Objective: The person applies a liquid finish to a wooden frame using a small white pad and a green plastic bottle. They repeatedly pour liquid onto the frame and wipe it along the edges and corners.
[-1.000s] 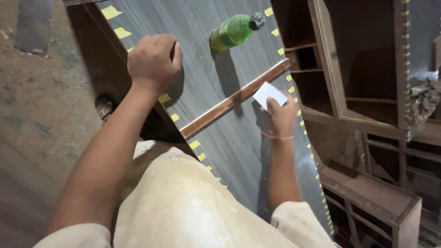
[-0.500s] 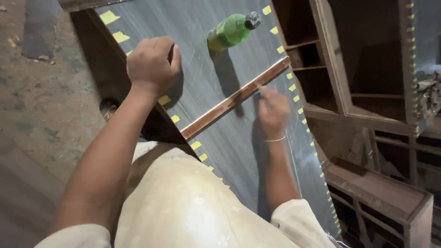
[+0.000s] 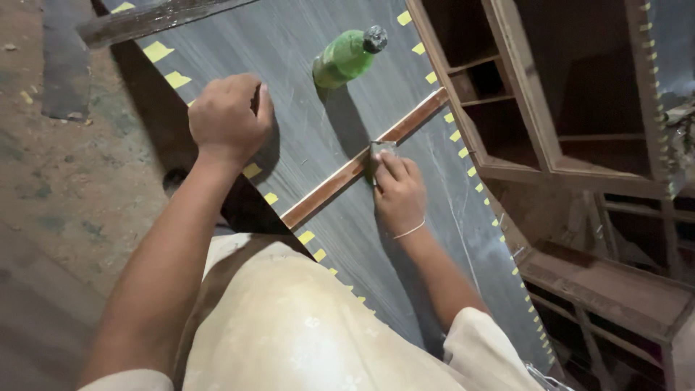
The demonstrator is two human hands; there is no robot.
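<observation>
Left hand [image 3: 228, 119] fisted on panel [image 3: 405, 239], right hand [image 3: 398, 192] pressing wooden strip [image 3: 340, 177]

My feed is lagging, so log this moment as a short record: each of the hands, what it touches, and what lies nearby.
left hand: fist pressed on the grey panel
right hand: fingers press a small grey pad against the wooden strip
wooden strip: lies slantwise across the panel
green bottle: lying on the panel beyond the strip
panel edges: yellow tape pieces
right side: wooden shelf unit
</observation>
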